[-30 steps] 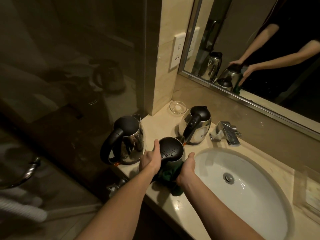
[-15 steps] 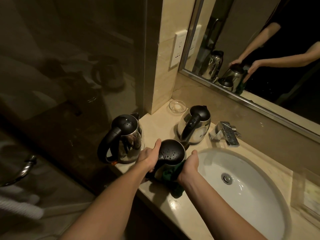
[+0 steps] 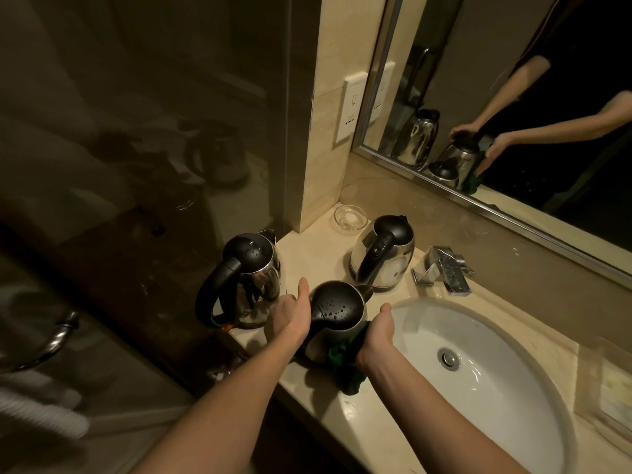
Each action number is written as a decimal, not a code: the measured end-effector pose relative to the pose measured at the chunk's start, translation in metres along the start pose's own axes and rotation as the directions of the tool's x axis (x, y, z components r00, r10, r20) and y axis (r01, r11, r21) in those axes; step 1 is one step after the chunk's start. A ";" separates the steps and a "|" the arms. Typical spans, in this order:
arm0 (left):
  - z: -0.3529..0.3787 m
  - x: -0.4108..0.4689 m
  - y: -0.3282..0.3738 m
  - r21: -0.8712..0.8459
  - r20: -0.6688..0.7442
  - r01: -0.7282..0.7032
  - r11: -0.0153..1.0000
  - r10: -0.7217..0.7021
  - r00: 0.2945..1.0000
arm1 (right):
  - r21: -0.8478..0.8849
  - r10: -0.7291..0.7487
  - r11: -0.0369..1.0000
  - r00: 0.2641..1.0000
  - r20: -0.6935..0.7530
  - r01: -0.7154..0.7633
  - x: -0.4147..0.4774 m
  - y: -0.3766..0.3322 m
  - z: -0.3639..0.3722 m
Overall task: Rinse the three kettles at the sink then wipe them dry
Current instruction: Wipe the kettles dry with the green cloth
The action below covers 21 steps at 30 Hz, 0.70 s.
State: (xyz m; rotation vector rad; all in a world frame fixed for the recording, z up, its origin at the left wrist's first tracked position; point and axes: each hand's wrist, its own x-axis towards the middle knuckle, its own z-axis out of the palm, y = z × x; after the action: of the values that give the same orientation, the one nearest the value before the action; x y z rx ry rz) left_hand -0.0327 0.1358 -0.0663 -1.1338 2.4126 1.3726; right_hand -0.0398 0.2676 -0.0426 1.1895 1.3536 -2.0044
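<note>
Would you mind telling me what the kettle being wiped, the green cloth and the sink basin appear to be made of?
The kettle: body looks like polished stainless steel, given its mirror-like reflections; the lid seems glossy black plastic, beaded with water drops. The green cloth: soft fabric, judging by its bunched folds; weave unclear. The sink basin: probably glazed white ceramic, smooth with bright highlights.

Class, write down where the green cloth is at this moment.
In the head view, the green cloth is pressed by the right hand against the right side of the near kettle, just left of the sink on the counter.
</note>
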 end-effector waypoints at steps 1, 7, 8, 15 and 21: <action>0.002 -0.003 0.000 -0.022 -0.057 0.004 1.000 -0.005 0.998 | -0.015 -0.022 1.000 1.000 0.000 0.022 -0.003 -0.003 0.004; 0.013 -0.014 -0.002 -0.045 -0.276 -0.039 0.998 0.025 0.961 | -0.067 -0.053 0.997 0.998 -0.045 0.050 0.001 -0.003 0.014; 0.014 -0.013 -0.002 -0.048 -0.297 -0.059 0.997 0.042 0.954 | -0.086 -0.036 0.996 0.998 -0.041 0.033 0.007 -0.003 0.012; 0.010 -0.006 -0.005 -0.036 -0.334 -0.179 0.983 0.157 0.930 | -0.074 0.083 0.994 0.996 -0.034 -0.085 0.012 -0.004 -0.004; 0.001 0.009 -0.003 -0.001 -0.251 -0.245 0.969 0.237 0.938 | -0.011 0.093 0.996 0.996 -0.003 -0.093 0.011 -0.015 -0.002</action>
State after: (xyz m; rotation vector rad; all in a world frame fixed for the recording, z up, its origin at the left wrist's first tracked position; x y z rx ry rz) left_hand -0.0375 0.1310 -0.0726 -1.1076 2.7993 1.4160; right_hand -0.0561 0.2775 -0.0443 1.2278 1.2851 -1.9292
